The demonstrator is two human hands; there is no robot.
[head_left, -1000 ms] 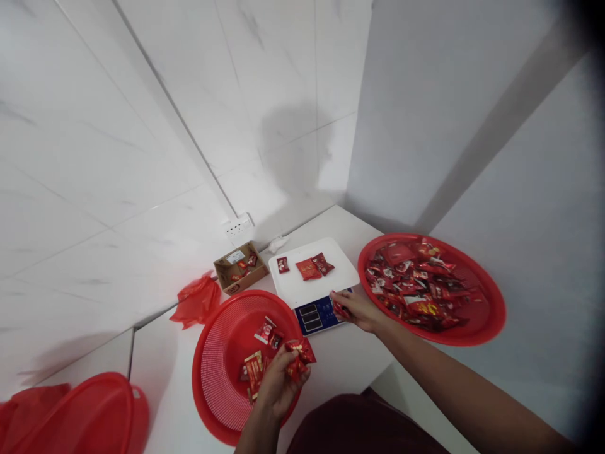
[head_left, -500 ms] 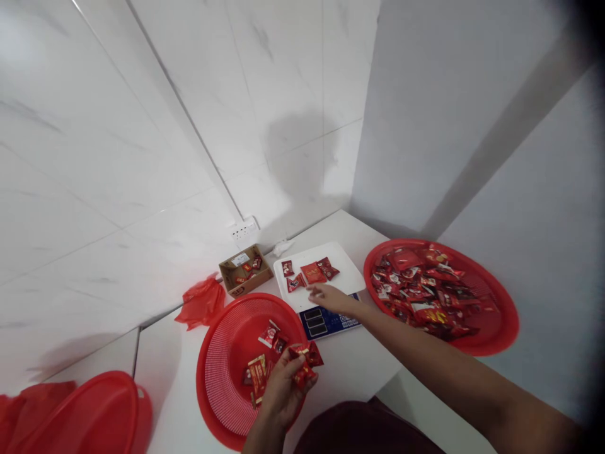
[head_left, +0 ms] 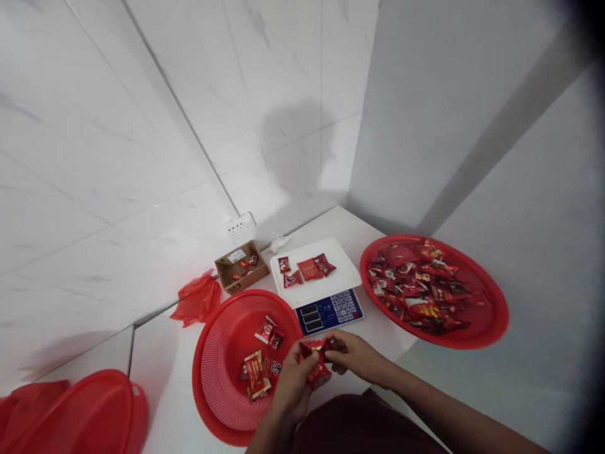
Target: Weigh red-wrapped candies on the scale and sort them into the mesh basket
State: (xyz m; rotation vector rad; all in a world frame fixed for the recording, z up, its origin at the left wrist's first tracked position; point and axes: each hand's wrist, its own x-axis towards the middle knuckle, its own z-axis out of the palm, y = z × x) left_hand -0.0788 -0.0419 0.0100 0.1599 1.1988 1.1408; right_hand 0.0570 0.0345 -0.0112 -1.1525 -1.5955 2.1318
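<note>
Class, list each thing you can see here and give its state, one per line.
Left hand, closed around red packets
Right hand, fingers curled against those packets
Scale, displays dark, four packets on its white pan
Near basket, a few packets inside
Right basket, heaped with packets
Cardboard box, open-topped, some packets inside
Plastic bag, crumpled
Lower-left red tub, partly out of frame
Wall socket, no plug visible

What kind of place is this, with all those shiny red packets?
It may be a small weighing corner in a shop or workroom. The clues are a digital scale on a white table, and two red baskets holding small wrapped packets.
</note>
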